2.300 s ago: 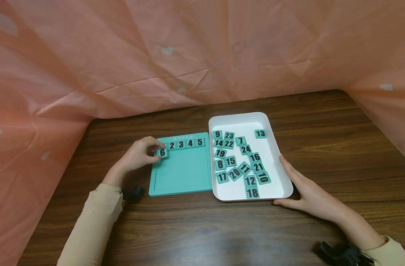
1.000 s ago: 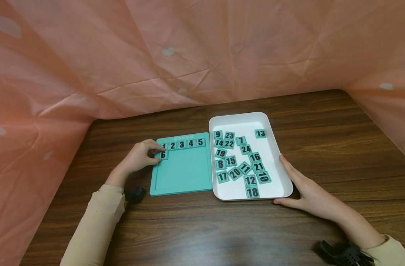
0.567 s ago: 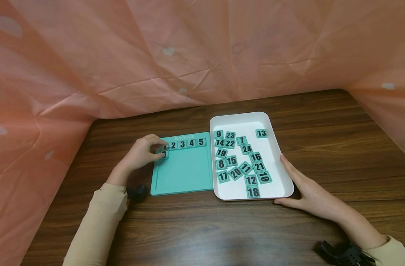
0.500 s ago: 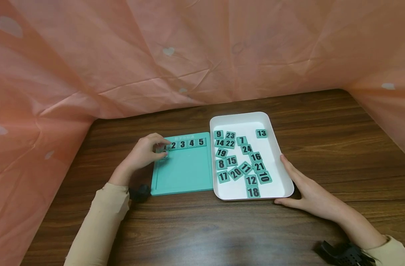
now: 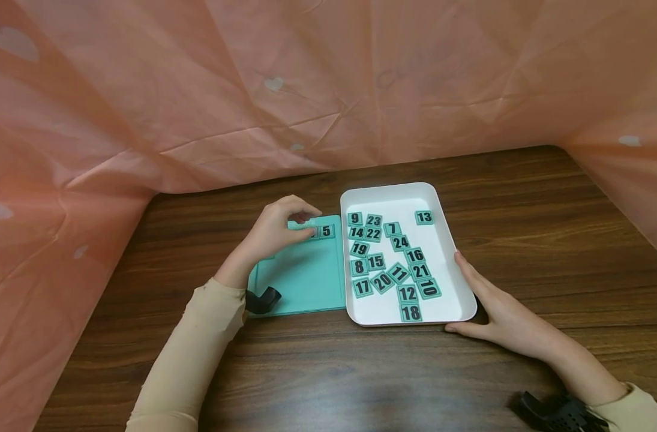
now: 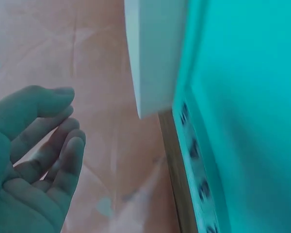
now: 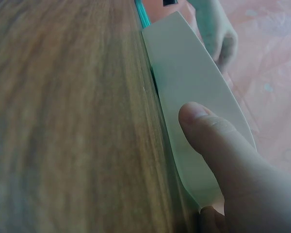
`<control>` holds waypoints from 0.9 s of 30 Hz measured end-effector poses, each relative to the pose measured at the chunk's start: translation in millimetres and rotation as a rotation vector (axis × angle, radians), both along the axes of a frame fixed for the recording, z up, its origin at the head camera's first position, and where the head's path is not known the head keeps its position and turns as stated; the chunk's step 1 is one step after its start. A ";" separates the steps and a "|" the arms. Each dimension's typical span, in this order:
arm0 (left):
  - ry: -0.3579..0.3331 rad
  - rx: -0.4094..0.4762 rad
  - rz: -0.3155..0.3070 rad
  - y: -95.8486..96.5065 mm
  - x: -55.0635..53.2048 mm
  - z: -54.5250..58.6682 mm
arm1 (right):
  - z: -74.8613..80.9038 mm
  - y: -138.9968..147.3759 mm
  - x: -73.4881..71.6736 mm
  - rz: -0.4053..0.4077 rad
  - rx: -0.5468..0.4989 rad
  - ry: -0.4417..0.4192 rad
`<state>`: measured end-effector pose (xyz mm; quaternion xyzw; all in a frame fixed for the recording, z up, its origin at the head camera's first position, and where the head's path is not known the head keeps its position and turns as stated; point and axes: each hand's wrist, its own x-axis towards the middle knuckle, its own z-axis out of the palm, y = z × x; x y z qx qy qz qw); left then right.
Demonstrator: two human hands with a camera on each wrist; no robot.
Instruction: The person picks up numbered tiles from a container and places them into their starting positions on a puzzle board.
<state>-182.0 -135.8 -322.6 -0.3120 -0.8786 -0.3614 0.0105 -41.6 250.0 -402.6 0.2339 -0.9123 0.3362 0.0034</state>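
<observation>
Moved: left hand (image 5: 276, 228) has slid across the teal board (image 5: 312, 288) toward the white tray (image 5: 444, 264) since a moment ago.
Left fingers: loosely curved, thumb apart, nothing held far as I can tell from my end.
Loose number tiles (image 5: 375, 261): inside the tray, rightward of those fingers; tray's long axis runs near-to-far.
Nearer to tray: right hand (image 5: 501, 318), touching its near-right corner, fingers straightish.
</observation>
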 end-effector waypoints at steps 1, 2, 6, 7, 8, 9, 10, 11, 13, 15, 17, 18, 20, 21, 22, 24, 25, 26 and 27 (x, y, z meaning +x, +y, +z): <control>-0.003 0.006 0.004 5.4 -1.2 1.1 | 0.3 -0.1 0.0 0.001 -0.001 -0.003; -0.008 0.011 0.006 11.0 -2.2 2.4 | 0.5 -0.2 -0.1 0.001 0.000 -0.002; -0.006 0.025 0.000 32.8 -5.6 8.7 | 1.0 -0.2 -0.1 0.001 0.004 0.003; -0.002 0.028 -0.001 38.3 -6.3 10.5 | 1.0 -0.2 0.0 0.000 0.006 0.003; 0.001 0.031 -0.001 43.7 -6.8 12.6 | 1.0 -0.1 0.1 0.000 0.006 0.002; 0.001 0.038 -0.003 49.0 -6.9 15.0 | 1.1 -0.1 0.3 0.000 0.006 0.000; 0.005 0.044 -0.006 54.4 -7.4 17.0 | 1.2 0.0 0.4 -0.001 0.008 -0.001; 0.002 0.054 -0.010 59.7 -7.9 18.7 | 1.3 0.0 0.4 -0.001 0.008 -0.003; -0.012 0.082 -0.023 70.3 -9.4 21.0 | 1.4 0.2 0.4 -0.004 0.009 -0.005; -0.037 0.121 -0.040 80.4 -11.3 21.5 | 1.3 0.5 0.4 -0.007 0.009 -0.008; -0.061 0.149 -0.051 90.1 -13.6 20.2 | 1.1 0.6 0.3 -0.007 0.007 -0.008; -0.070 0.157 -0.055 94.9 -14.5 19.1 | 1.0 0.7 0.3 -0.007 0.007 -0.005; -0.082 0.157 -0.057 104.4 -16.8 15.8 | 0.9 0.5 0.3 -0.006 0.007 0.001; -0.087 0.152 -0.056 109.2 -17.7 14.3 | 0.9 0.3 0.4 -0.006 0.008 0.004; -0.093 0.147 -0.054 113.8 -18.9 12.0 | 1.0 0.1 0.5 -0.006 0.007 0.007; -0.108 0.147 -0.048 122.5 -21.3 7.0 | 1.4 -0.3 0.8 -0.008 0.006 0.007; -0.121 0.156 -0.042 126.4 -22.4 4.3 | 1.6 -0.6 1.0 -0.008 0.006 0.008; -0.137 0.170 -0.035 129.8 -23.6 1.1 | 1.9 -0.9 1.2 -0.008 0.005 0.006; -0.157 0.190 -0.028 133.1 -24.9 -2.3 | 2.1 -1.2 1.3 -0.008 0.005 0.005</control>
